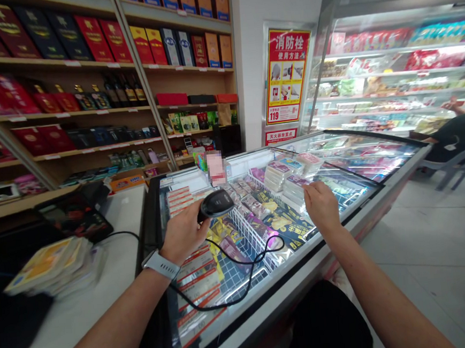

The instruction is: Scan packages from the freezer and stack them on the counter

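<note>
My left hand (184, 228), with a grey watch band on its wrist, is wrapped round a black handheld barcode scanner (216, 202). The scanner is over the glass top of a chest freezer (283, 305), and its black cable (252, 279) loops across the glass. My right hand (322, 207) is closed, its fingertips pinching the near right corner of a flat purple-and-white pack (297, 182). That pack tops a short stack on the freezer's glass. Another stack of flat packs (276, 175) stands just behind it.
Price labels (197, 294) line the freezer's left end. Left of it, a white counter (121, 290) holds stacked packs (56, 263) and a dark screen device (74, 213). Shelves of boxes (113, 38) rise behind. A person (460, 124) sits at the right near a lit cooler (393, 70).
</note>
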